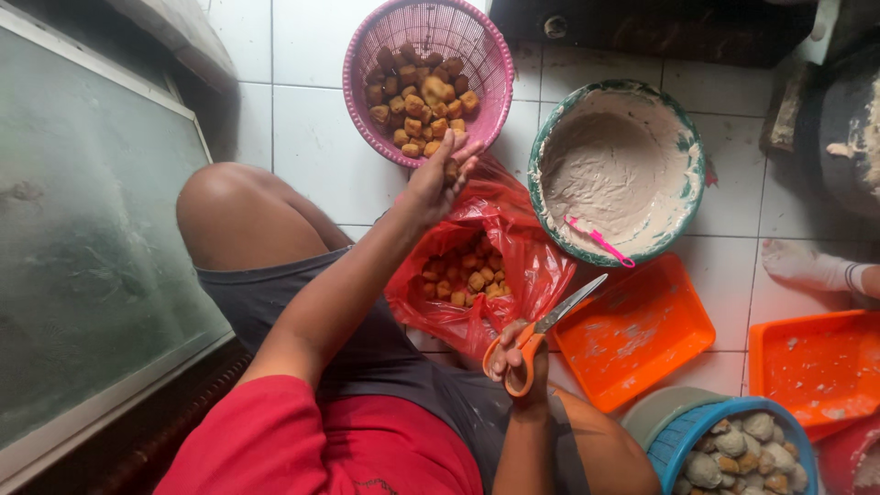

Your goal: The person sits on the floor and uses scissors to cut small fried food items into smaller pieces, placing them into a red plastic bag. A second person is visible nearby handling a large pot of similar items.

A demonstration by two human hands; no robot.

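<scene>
Closest to us, our right hand (515, 359) is closed around the orange handles of a pair of scissors (543, 332), fingers threaded through the loops, the blades angled up and to the right, slightly parted, over the edge of an orange tray (660, 348) smeared with pale paste. Beside it to the right sits a blue basket (683, 440) holding pale, paste-stuffed pieces, and a second orange tray (820, 367) lies at the right edge. Just left of the scissors we see a red plastic bag (527, 266) lying open on the white tiled floor (312, 137), with golden-brown fried tofu cubes (463, 275) inside. Further out, our left hand (438, 179) reaches above the bag, its fingers pinched on one tofu piece (451, 170), held just at the near rim of a pink woven basket (495, 55) that holds more of the cubes. To the right of that basket stands a green-rimmed bowl (550, 137) lined with greyish paste, a pink spoon (600, 243) resting in its near side. At the far right another person's paste-covered hand (807, 266) rests on the tiles, and our bare knee (229, 211) lies beside a glass panel (82, 229) at the left.
</scene>
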